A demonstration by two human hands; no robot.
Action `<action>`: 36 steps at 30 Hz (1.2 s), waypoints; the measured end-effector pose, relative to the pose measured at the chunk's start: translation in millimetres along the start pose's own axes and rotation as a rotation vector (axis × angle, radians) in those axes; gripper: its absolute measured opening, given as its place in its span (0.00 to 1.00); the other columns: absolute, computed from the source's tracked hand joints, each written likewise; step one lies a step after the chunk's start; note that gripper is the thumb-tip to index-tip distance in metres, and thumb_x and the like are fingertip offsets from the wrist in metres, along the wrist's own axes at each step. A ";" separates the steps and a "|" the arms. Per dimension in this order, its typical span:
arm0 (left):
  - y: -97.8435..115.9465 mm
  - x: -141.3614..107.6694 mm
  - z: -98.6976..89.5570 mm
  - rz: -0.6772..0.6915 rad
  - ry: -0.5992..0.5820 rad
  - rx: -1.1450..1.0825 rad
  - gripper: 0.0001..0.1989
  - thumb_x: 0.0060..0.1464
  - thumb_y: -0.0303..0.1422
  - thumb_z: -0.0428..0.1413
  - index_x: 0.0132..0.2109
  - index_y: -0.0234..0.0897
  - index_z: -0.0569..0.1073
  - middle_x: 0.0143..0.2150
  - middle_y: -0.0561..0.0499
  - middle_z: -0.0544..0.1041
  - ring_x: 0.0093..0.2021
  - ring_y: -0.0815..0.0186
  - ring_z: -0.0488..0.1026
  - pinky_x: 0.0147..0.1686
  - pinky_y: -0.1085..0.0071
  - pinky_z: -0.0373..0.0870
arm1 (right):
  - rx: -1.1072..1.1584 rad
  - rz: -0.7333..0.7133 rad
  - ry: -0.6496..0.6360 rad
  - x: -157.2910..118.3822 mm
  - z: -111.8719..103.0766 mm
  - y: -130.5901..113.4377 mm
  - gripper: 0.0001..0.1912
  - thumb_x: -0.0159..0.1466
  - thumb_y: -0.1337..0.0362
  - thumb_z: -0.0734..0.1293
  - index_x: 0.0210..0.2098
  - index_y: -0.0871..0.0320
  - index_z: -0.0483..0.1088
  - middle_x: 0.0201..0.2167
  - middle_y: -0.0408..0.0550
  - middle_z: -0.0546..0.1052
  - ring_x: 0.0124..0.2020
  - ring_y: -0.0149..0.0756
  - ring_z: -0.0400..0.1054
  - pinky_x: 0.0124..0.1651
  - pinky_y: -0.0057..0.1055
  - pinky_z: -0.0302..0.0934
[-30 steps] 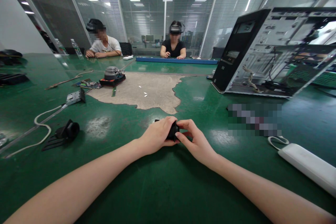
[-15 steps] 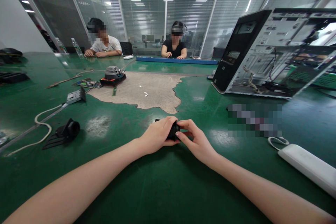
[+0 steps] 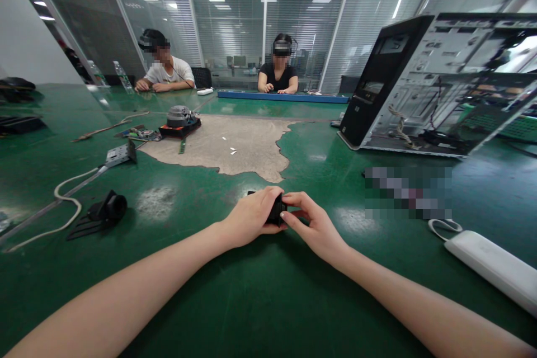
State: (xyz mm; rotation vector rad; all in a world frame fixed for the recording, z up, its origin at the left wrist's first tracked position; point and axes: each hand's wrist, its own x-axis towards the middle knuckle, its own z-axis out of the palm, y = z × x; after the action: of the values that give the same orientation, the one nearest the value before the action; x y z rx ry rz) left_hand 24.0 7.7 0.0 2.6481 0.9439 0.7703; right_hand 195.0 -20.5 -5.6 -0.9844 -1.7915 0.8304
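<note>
A small black plastic part (image 3: 277,210) is held between my two hands, just over the green tabletop. My left hand (image 3: 254,211) wraps round it from the left, the palm covering most of it. From the right, the fingers and thumb of my right hand (image 3: 311,216) pinch its edge. A dark corner of the part sticks out beyond my left hand. Its exact kind is hidden by my fingers.
An open computer case (image 3: 403,84) stands at the right, near a white power strip (image 3: 490,263). To the left lie a black duct-like plastic piece (image 3: 104,212), a metal box (image 3: 121,152) with a cable, and a cooler (image 3: 180,120). Two people sit across the table.
Both hands keep nearly the same place and grip on the black part. My right fingers have shifted very slightly; otherwise the table looks the same.
</note>
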 end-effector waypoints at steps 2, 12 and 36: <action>-0.3 0.1 0.3 -0.011 0.000 -0.008 0.28 0.47 0.36 0.57 0.52 0.40 0.53 0.49 0.45 0.65 0.46 0.57 0.67 0.43 0.60 0.66 | 0.013 0.028 -0.001 0.4 0.6 0.7 0.10 0.59 0.67 0.62 0.41 0.54 0.62 0.40 0.47 0.68 0.43 0.35 0.66 0.43 0.34 0.66; 0.6 0.6 -0.3 0.001 -0.010 0.018 0.29 0.47 0.33 0.57 0.53 0.40 0.52 0.49 0.45 0.65 0.47 0.57 0.66 0.44 0.61 0.65 | 0.027 0.027 -0.043 0.2 0.0 -1.7 0.10 0.59 0.66 0.62 0.42 0.54 0.62 0.40 0.46 0.68 0.43 0.35 0.66 0.45 0.34 0.66; 0.2 1.0 0.2 -0.020 -0.018 0.034 0.29 0.46 0.35 0.58 0.52 0.39 0.53 0.48 0.46 0.65 0.45 0.58 0.67 0.42 0.62 0.66 | 0.033 0.102 -0.031 0.3 1.1 0.1 0.13 0.59 0.67 0.61 0.44 0.55 0.60 0.42 0.49 0.67 0.42 0.35 0.66 0.41 0.34 0.67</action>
State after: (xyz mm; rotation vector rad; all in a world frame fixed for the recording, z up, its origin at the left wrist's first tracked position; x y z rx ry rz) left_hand 24.8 8.2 0.3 2.6657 0.9851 0.7307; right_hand 193.9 -20.4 -6.0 -1.0542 -1.7600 0.9401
